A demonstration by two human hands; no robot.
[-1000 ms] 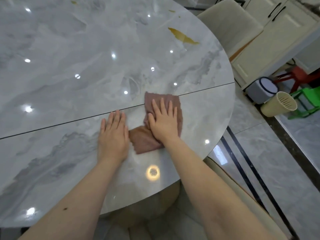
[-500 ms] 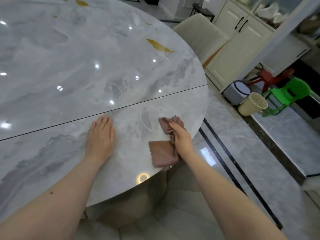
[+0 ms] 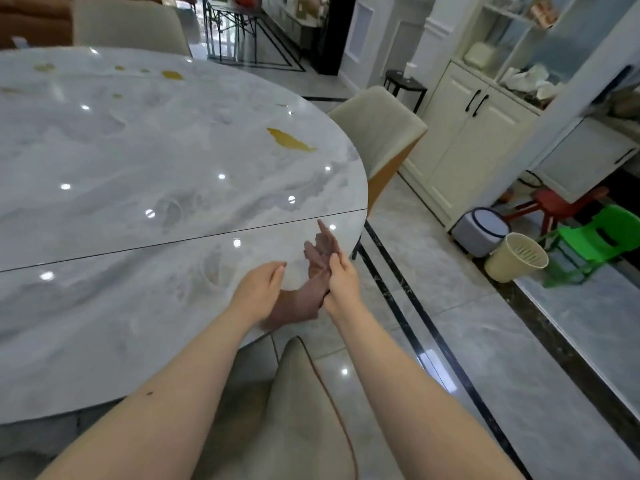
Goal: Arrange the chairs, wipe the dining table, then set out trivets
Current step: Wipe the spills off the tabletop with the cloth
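Head view, lower centre: right hand (image 3: 341, 277) pinches the cloth (image 3: 313, 271) lifted just over the table (image 3: 138, 161) edge, left hand (image 3: 261, 285) open beside it; wiping step, next refold and wipe onward.

This is a home dining room. A large round marble table (image 3: 145, 174) fills the left, with cream upholstered chairs (image 3: 377, 133) drawn up around its rim. Along the right wall stands a cream cabinet (image 3: 464, 147) with black handles, and above it open shelves (image 3: 519, 39) hold dishes and household clutter. On the glossy tiled floor (image 3: 450, 327) beside it sit a cream bin (image 3: 516, 257), a green child's chair (image 3: 595, 240) and a red stool (image 3: 554, 202).
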